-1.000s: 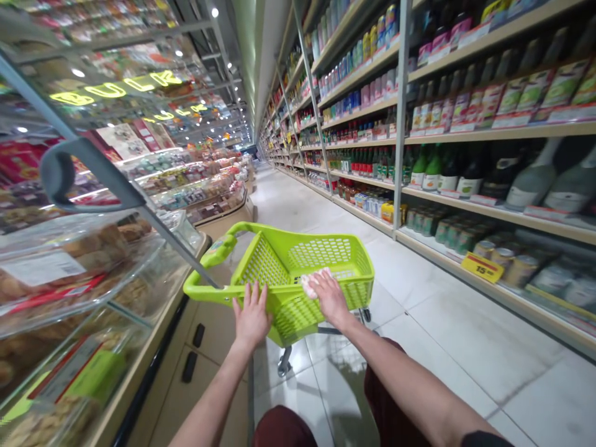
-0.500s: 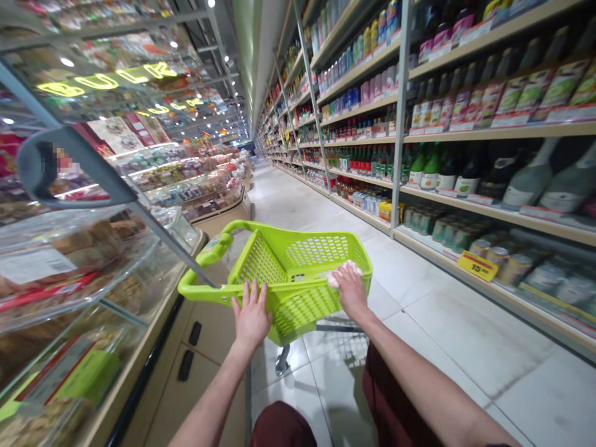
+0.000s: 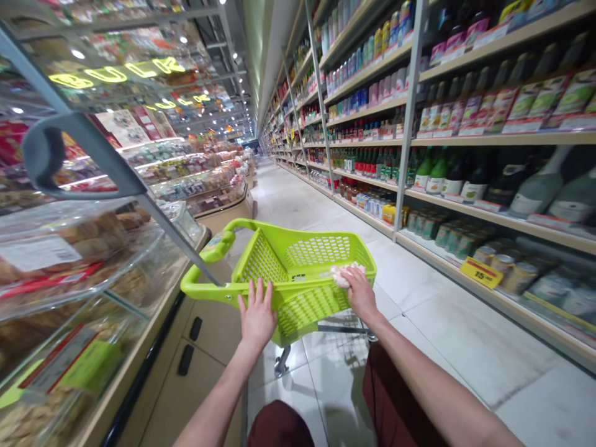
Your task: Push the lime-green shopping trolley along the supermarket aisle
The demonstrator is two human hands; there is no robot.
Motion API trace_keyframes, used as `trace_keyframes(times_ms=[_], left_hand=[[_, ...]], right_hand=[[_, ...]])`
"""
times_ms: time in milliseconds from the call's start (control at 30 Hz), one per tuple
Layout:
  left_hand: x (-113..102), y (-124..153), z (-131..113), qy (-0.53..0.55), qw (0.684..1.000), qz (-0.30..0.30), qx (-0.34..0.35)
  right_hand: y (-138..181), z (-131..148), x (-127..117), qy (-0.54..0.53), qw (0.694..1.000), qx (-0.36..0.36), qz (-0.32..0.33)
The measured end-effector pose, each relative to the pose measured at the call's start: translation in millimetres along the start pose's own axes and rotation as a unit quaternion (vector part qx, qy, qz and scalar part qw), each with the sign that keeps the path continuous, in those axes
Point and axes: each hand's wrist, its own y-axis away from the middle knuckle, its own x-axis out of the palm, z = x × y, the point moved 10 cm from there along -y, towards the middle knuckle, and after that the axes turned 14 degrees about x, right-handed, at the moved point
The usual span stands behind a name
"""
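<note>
A lime-green shopping cart [image 3: 302, 323] with a perforated plastic basket stands sideways in front of me. On its near rim rests my left hand [image 3: 259, 313], fingers spread and nothing in them. My right hand [image 3: 362, 293] presses a crumpled pale pink-white cloth [image 3: 343, 273] against the rim close to the cart's right end. A grey pole with a loop-shaped grip [image 3: 84, 158] rises from the handle side of the cart toward the upper left. Some of the cloth is covered by my fingers.
Shelves of bottles and cans [image 3: 465, 180] line the right side, with a yellow price tag [image 3: 481, 272] low down. Packaged food [image 3: 41, 251] lies in a display counter [image 3: 205, 347] along the left. The tiled aisle [image 3: 288, 186] runs away ahead.
My right hand and the cloth have shifted slightly right along the rim. My left hand stays on the rim, and the whole view has swung a little left.
</note>
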Motion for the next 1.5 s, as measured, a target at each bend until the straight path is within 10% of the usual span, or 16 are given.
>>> trace_keyframes(times_ms=[233, 367, 533, 767, 933, 1200, 1367, 1500], left_hand=[[-30, -1, -15, 0.261, 0.961, -0.087, -0.014], [-13, -8, -37, 0.599, 0.792, -0.102, -0.067], [26, 0, -51, 0.751, 0.613, -0.097, -0.225], [25, 8, -62, 0.841, 0.458, -0.089, -0.272], [-10, 16, -25, 0.814, 0.541, -0.069, -0.199], [-77, 39, 147, 0.274, 0.91, -0.229, -0.211], [-51, 31, 150, 0.066, 0.984, -0.052, -0.159], [-37, 33, 137, 0.024, 0.994, -0.005, -0.111]], right_hand=[[3, 61, 47, -0.249, 0.93, 0.166, 0.212], [11, 82, 52, -0.318, 0.876, 0.178, 0.315], [8, 56, 35, -0.281, 0.914, 0.222, 0.189], [53, 123, 45, -0.118, 0.975, -0.056, 0.178], [54, 156, 65, -0.133, 0.962, -0.099, 0.217], [-16, 329, 44, -0.112, 0.925, -0.354, 0.082], [-56, 435, 38, -0.049, 0.887, -0.459, -0.016], [-37, 434, 77, 0.023, 0.838, -0.545, 0.017]])
